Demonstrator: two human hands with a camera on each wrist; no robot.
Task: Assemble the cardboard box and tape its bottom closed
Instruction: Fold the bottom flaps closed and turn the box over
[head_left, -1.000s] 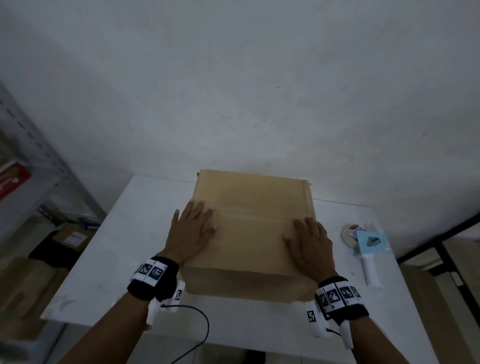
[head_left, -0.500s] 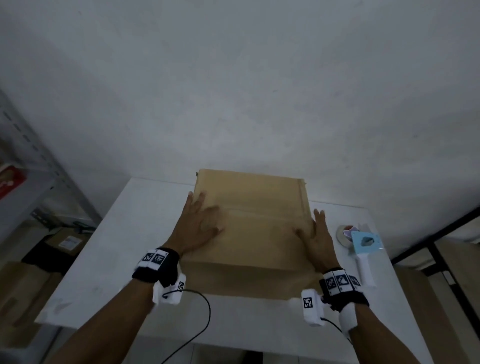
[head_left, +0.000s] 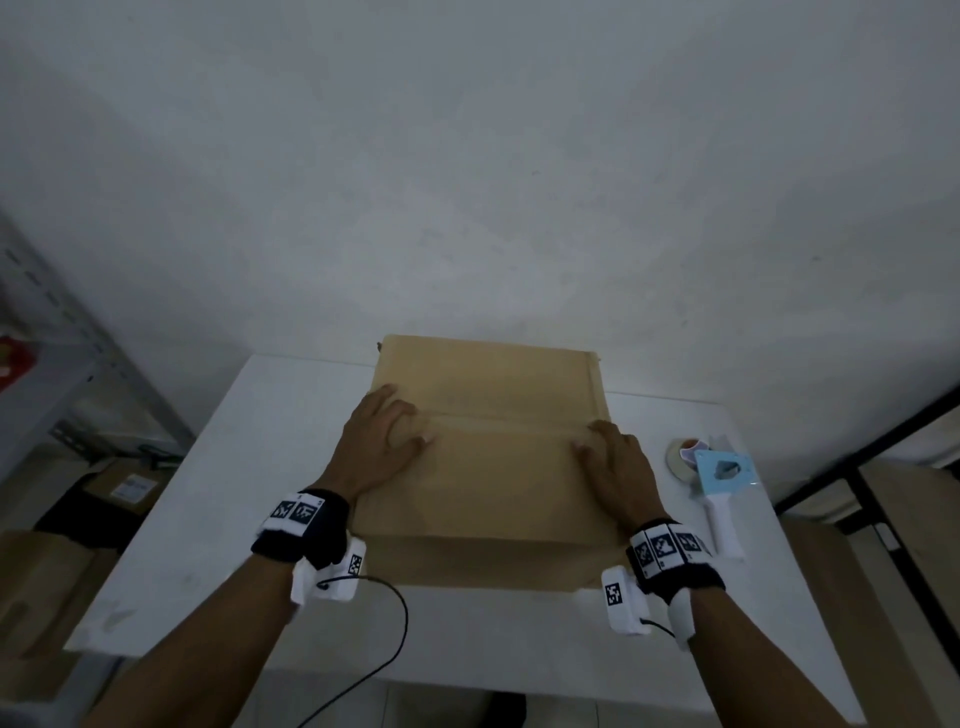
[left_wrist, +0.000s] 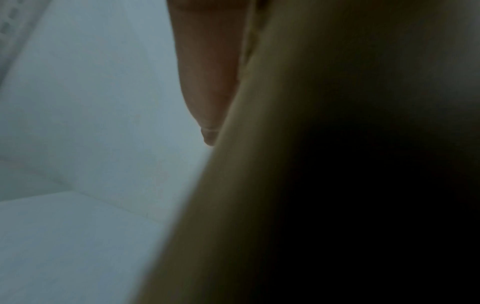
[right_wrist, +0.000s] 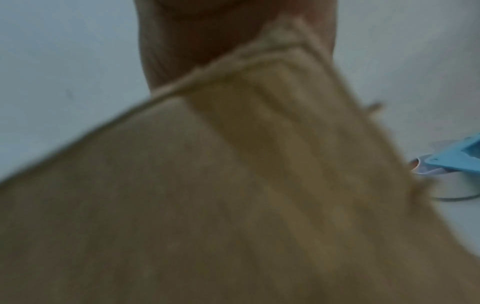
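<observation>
A brown cardboard box stands on the white table, its two top flaps folded shut and meeting at a seam across the middle. My left hand lies flat on the left end of that seam, fingers spread. My right hand rests on the right end, its fingers over the corner of the near flap. In the left wrist view one finger runs along the box's edge. A blue tape dispenser with a white handle lies to the right of the box, untouched.
The dispenser shows close beside the box's right edge. A metal shelf and cardboard cartons stand left of the table. A black cable hangs over the table's near edge. A dark frame stands at the right.
My right hand has come from the box's right side back onto the top at the seam's right end. The left hand stays pressed on the left end.
</observation>
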